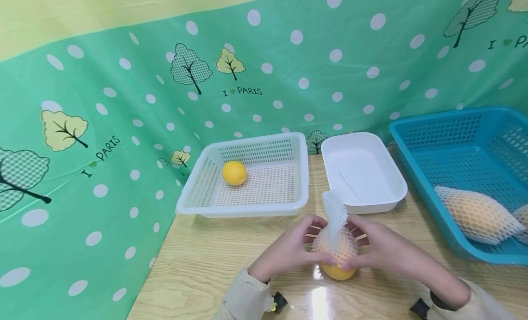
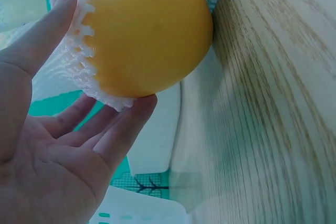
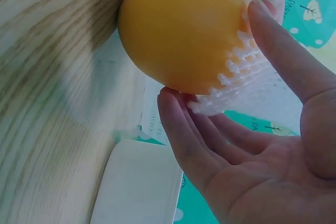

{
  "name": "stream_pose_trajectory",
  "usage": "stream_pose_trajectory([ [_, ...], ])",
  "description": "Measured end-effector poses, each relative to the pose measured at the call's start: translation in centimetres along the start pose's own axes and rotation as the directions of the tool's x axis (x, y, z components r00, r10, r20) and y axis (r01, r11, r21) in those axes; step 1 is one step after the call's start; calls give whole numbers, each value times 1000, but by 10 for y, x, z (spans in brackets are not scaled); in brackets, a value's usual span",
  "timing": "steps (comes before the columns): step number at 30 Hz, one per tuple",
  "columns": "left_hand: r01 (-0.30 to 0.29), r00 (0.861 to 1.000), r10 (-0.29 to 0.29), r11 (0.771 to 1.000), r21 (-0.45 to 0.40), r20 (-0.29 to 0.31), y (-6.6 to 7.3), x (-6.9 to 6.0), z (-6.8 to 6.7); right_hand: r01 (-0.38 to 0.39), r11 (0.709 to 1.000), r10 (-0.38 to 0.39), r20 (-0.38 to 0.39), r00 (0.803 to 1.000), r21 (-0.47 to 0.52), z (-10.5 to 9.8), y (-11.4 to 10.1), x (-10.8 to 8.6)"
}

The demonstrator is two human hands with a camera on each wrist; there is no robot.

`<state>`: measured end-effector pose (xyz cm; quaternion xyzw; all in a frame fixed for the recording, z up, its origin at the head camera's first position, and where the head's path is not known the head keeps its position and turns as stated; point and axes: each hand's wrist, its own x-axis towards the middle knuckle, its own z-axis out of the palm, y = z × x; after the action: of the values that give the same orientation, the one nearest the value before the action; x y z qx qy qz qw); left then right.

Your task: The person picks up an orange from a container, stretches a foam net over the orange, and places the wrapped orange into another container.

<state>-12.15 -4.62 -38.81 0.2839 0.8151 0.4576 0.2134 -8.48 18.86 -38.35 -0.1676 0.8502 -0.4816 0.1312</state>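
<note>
Sitting between both hands (image 1: pixel 292 247) (image 1: pixel 380 245), orange fruit (image 1: pixel 340 273), net (image 1: pixel 345 250) over top

Held fruit (image 1: pixel 339 272): between the left grip (image 1: pixel 292 247) and the right grip (image 1: pixel 381 246), low over the desk (image 1: pixel 206 260); contact with the desk unclear.
Foam net (image 1: pixel 345 247): around the held fruit's upper part, one end standing up between the grips.
Left basket (image 1: pixel 243 211): on the desk, behind and left of the grip.
Second fruit (image 1: pixel 234 173): in the left basket, at its left.
Tray (image 1: pixel 363 166): just behind the right grip, between the baskets.
Right basket (image 1: pixel 429 196): right of the grip.
Netted fruits (image 1: pixel 480 214): in its near part.
Curtain (image 1: pixel 288 58): behind everything, also left of the grip.
</note>
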Motion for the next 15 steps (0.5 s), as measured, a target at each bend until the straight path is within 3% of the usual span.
stream_pose_trajectory([
  [12,-25,999,25,1000,-14,23,1,1,-1,-66,993,57,94,994,96,-14,4,-3],
  [15,-35,999,35,999,-4,35,2,0,-1,-38,995,31,83,996,88,-17,6,-1],
])
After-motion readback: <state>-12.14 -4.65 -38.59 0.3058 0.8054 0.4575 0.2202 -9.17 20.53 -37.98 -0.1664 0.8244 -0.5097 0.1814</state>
